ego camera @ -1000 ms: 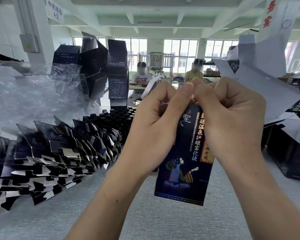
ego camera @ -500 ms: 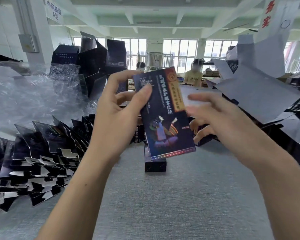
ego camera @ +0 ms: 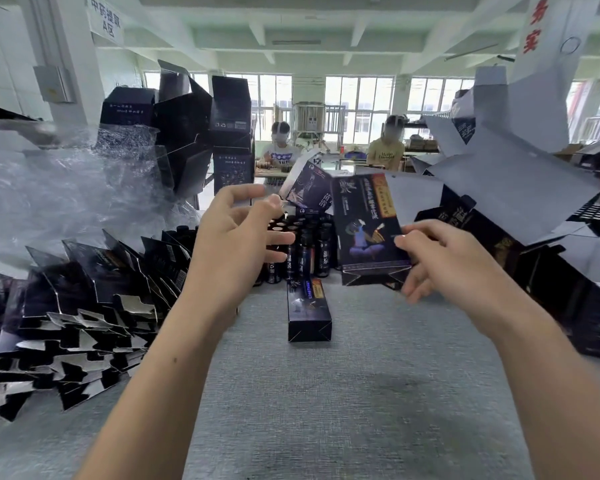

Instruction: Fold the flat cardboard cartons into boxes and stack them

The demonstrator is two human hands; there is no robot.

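Fanned row of flat dark printed cardboard cartons [ego camera: 84, 306] on the grey bench [ego camera: 326, 410], far left. Left hand [ego camera: 243, 233] free, fingers loosely spread, gripping nothing. Dark folded box [ego camera: 309, 311] lies on the bench mid-frame. Right hand [ego camera: 440, 265] pinches the lower right corner of a dark illustrated carton [ego camera: 366, 230], held up off the bench. Looks light, thin glossy card: probably dents and slips, so grip creased edges, not panels.

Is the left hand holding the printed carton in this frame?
No, the left hand is open and apart from the carton, which only the right hand grips at its lower right corner.
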